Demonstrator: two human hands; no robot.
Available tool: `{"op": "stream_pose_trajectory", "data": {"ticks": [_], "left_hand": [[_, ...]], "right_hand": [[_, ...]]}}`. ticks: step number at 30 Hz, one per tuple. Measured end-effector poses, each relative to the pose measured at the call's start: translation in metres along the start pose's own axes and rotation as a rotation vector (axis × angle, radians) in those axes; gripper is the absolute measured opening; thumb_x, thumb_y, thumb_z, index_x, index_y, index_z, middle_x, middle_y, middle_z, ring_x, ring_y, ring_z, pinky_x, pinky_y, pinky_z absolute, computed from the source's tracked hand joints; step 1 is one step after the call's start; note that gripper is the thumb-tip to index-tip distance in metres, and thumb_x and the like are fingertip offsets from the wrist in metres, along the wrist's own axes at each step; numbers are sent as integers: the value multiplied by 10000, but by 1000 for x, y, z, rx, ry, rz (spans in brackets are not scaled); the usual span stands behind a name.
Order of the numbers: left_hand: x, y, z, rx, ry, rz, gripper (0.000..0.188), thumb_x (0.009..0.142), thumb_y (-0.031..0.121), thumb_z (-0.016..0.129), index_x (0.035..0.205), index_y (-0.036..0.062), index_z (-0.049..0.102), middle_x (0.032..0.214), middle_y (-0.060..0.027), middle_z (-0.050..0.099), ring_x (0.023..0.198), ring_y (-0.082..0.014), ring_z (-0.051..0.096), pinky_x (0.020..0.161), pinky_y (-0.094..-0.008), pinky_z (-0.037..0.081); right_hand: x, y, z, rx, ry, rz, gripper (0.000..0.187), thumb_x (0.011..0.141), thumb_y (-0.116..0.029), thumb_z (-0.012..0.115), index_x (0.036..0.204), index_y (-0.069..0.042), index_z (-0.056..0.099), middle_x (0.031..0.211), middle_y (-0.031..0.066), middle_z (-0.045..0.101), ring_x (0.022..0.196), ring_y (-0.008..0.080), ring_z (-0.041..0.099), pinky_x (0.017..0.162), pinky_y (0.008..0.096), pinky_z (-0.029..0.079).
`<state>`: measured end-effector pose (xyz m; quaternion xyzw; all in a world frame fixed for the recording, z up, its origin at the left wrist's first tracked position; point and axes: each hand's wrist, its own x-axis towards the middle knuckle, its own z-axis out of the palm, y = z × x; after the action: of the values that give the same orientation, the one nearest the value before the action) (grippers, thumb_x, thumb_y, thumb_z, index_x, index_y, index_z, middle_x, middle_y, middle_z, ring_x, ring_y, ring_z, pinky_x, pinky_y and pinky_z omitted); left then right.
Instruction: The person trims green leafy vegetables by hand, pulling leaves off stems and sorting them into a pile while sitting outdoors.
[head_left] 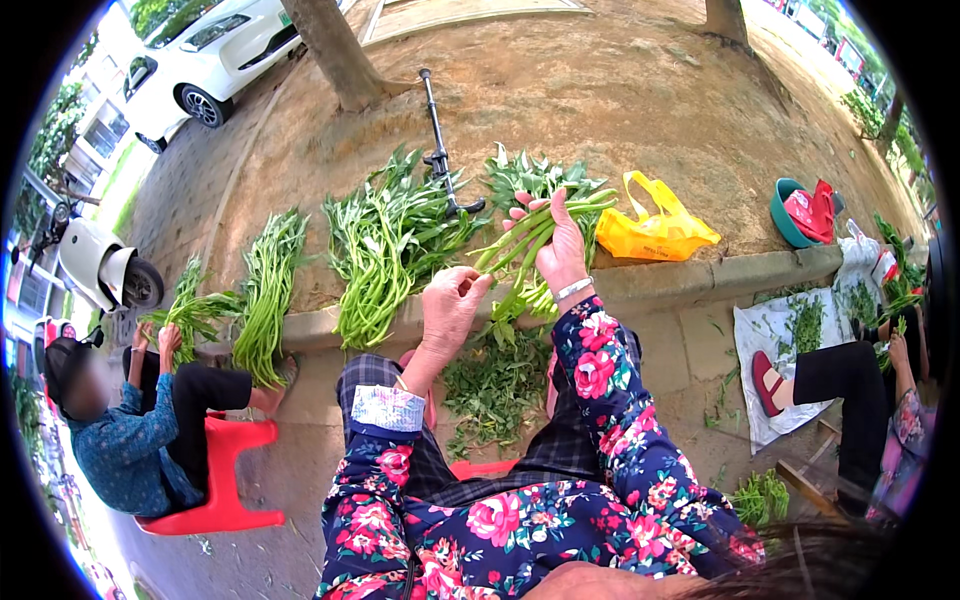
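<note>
My right hand (560, 245), with a bracelet at the wrist, is closed round a bunch of long green water spinach stems (530, 235) held over my lap. At the near ends of those stems, my left hand (455, 305) pinches a stem between thumb and fingers; the tip is partly hidden. Picked leaves (495, 385) lie heaped on the ground between my knees. Beyond my hands, a large pile of water spinach (385, 250) rests along the kerb, and more leafy stalks (535, 175) lie behind my right hand.
A yellow bag (655, 225), a teal bucket (790, 215) and a black walking stick (437, 140) are past the kerb (700, 280). At left, a person (130, 430) on a red stool (225, 480) handles greens. Another person sits at right by a white sheet (765, 345).
</note>
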<state>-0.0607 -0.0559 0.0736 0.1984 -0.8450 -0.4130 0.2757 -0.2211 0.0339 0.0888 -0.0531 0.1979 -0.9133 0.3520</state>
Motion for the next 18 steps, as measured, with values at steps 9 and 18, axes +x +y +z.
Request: {"op": "stream_pose_trajectory", "data": {"ticks": [9,18], "left_hand": [[-5,-3,11,-898,-130,-552,128,820,165,610,781,44,594,672,-24,598,574,-92,555,551,-212,462],[-3,-6,17,-543,-168,-447,91,778,118,560,743,34,554,632,-49,579,526,-125,536,508,-245,428]], "right_hand": [[1,1,1,-6,-4,-12,382,811,-401,581,774,-22,557,1041,173,579,808,270,604,747,472,504],[-1,1,1,-35,-20,-23,386,819,-403,572,776,-20,567,1036,175,578,800,271,608,731,473,510]]}}
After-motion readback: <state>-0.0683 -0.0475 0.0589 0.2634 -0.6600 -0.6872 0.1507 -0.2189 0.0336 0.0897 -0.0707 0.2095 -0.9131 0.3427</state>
